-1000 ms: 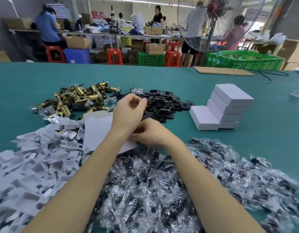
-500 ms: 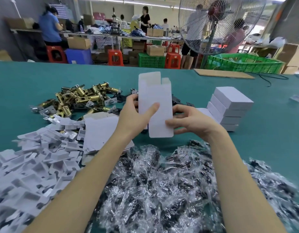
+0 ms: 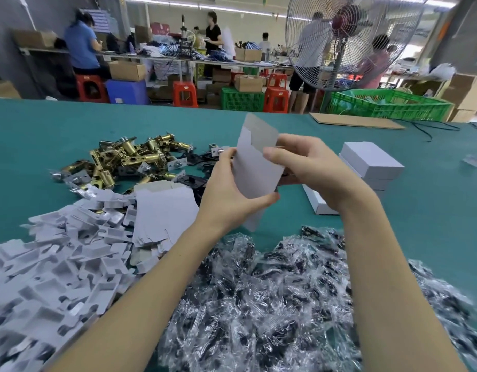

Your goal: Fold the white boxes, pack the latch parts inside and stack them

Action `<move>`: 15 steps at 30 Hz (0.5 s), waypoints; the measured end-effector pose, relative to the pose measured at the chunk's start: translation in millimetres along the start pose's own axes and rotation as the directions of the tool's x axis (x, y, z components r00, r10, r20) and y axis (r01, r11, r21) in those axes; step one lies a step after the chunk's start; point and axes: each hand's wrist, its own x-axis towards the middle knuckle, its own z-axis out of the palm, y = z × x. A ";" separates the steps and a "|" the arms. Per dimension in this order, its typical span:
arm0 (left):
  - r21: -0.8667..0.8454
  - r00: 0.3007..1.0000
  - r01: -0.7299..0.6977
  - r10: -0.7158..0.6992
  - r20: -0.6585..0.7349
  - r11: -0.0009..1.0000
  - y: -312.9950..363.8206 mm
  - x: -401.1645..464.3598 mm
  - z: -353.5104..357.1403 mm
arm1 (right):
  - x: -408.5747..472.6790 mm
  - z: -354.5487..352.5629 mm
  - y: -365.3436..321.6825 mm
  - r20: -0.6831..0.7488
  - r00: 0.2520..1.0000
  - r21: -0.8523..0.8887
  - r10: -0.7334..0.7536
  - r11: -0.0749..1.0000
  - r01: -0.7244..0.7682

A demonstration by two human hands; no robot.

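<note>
A flat white cardboard box blank (image 3: 256, 181) is held up above the green felt-covered desk (image 3: 419, 210), between both hands. The left hand (image 3: 232, 194) grasps it from the left side, thumb across the lower front edge and fingers behind. The right hand (image 3: 309, 170) grasps the upper right edge, thumb on the front face. Both grips are clenched on the blank; nothing is released.

Change noted: a second ago both hands were low at the desk with no blank raised; half a second ago the blank was upright and face-on. It is now tilted and turned, its top flap (image 3: 258, 130) leaning away. Judgement: the blank is being opened into a sleeve, so folding of this box has only begun; packing is not yet started.

Left of the grip lies a stack of further flat white blanks (image 3: 162, 210), and beyond it a pile of brass-coloured metal latch parts (image 3: 130, 159). Behind the grip, black flat plates (image 3: 194, 181) are partly hidden. Right of the grip stands a stack of finished white closed boxes (image 3: 371, 162). Below the grip lies a heap of clear plastic bags with dark contents (image 3: 272, 304); lower left, a heap of white moulded card inserts (image 3: 57, 259).
</note>
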 end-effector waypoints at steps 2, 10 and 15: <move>0.072 0.999 -0.048 0.048 0.005 0.996 0.9 0.1 0.9 | 3.4 4.2 1.5 -0.175 0.984 -0.103 -0.025 0.995 0.007; 0.110 0.990 -0.133 0.138 -0.039 0.985 7.7 -2.9 -4.0 | 2.3 3.0 0.1 -0.431 0.891 -0.459 -0.145 0.885 -0.078; 0.017 0.994 -0.099 0.099 -0.036 0.995 12.8 -1.5 -9.2 | -1.8 -4.6 -1.9 -0.411 0.910 -0.236 -0.056 0.971 -0.047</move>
